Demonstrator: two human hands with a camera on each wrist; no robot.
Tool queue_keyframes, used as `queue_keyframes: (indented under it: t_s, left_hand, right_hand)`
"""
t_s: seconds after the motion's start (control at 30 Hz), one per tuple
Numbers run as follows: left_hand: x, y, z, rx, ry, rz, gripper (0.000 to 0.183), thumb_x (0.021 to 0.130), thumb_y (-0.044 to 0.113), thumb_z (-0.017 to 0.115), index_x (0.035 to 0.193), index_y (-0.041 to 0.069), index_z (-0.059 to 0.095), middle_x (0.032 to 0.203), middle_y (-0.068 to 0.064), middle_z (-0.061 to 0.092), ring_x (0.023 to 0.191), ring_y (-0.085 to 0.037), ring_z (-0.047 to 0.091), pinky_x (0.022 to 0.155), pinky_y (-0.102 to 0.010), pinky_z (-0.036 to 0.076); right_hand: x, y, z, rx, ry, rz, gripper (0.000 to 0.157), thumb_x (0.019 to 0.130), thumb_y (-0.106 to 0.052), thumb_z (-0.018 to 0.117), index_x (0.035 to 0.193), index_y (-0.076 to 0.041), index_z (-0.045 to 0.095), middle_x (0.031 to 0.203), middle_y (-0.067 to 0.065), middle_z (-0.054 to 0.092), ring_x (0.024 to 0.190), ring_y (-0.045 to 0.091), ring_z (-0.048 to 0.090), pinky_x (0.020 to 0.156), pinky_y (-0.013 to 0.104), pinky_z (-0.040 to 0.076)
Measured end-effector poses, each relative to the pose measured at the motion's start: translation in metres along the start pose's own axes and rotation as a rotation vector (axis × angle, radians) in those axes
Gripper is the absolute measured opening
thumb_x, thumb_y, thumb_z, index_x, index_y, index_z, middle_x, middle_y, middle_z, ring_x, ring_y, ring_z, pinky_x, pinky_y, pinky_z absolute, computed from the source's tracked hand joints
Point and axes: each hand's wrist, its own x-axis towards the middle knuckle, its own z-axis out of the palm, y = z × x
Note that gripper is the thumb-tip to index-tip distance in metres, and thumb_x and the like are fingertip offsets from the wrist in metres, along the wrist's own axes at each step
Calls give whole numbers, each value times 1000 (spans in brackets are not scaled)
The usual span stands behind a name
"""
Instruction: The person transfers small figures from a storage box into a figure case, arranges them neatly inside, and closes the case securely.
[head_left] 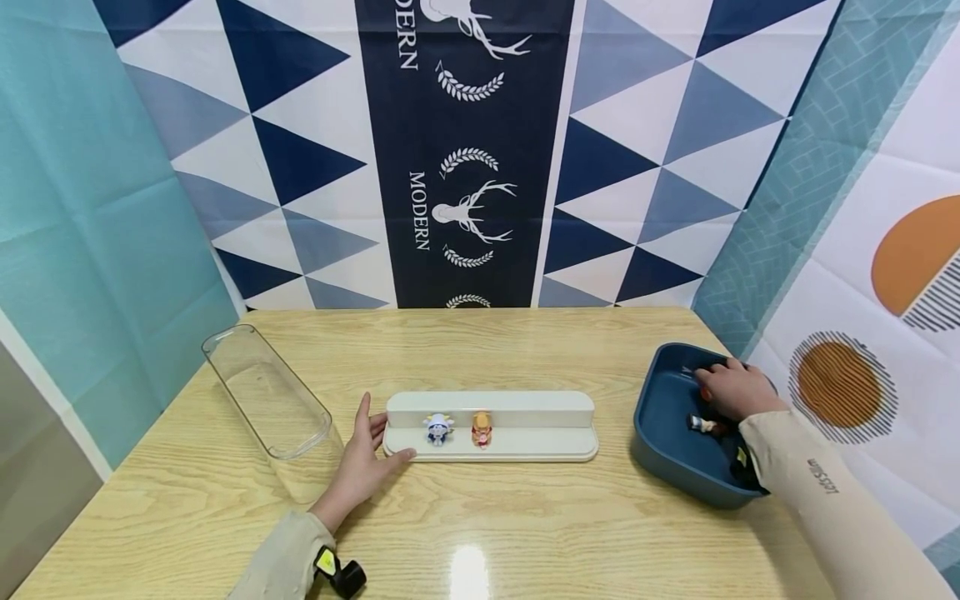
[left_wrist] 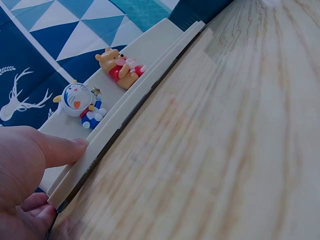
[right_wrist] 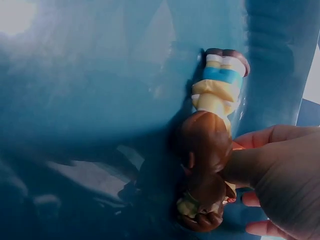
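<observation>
A cream stepped display stand carries two figurines: a white-hooded blue cat and a yellow bear in red hugging a small pink figure. My left hand is at the stand's left end, its thumb straight on the front ledge and other fingers against the end. My right hand reaches into a blue bin. Its thumb and forefinger are right at a brown-haired figurine in yellow and blue. The fingertips are hidden behind its head, so I cannot tell whether they pinch it. Something red shows at them.
To the left lies a clear plastic case, long and open-topped, on the wood-grain table. Patterned cloth hangs behind the table and along both sides. The bin stands near the right edge.
</observation>
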Motion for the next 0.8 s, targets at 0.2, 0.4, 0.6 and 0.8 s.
queue_keyframes:
  t_s: [0.2,0.4,0.6,0.8]
  left_hand:
    - [0,0,-1,1,5,3,109,82,-3,78,152,-12,-5,135,-39,43,127,-52,46,111,-52,38]
    - [0,0,-1,3,-2,9,109,83,-1,79,152,-13,-5,135,-39,43,126,-52,46,112,-53,38]
    - [1,0,-2,9,4,18,110,82,-1,79,152,-13,-5,134,-39,44,126,-52,46,111,-52,38]
    - [1,0,-1,-9,-2,-7,110,83,-2,79,152,-12,-5,136,-39,42,128,-51,45,113,-51,37]
  right_hand:
    - [0,-1,1,-8,6,2,19,84,5,68,101,-2,64,88,19,63,85,42,56,66,58,55]
    - [2,1,0,2,6,-6,20,83,2,71,101,0,62,88,20,63,85,44,56,65,59,55]
    - [4,1,-8,38,44,-16,23,84,3,70,104,-1,62,86,17,61,81,40,54,61,54,52]
    - [3,-4,-21,64,72,1,19,85,8,63,98,-5,60,86,16,58,80,38,51,58,53,48]
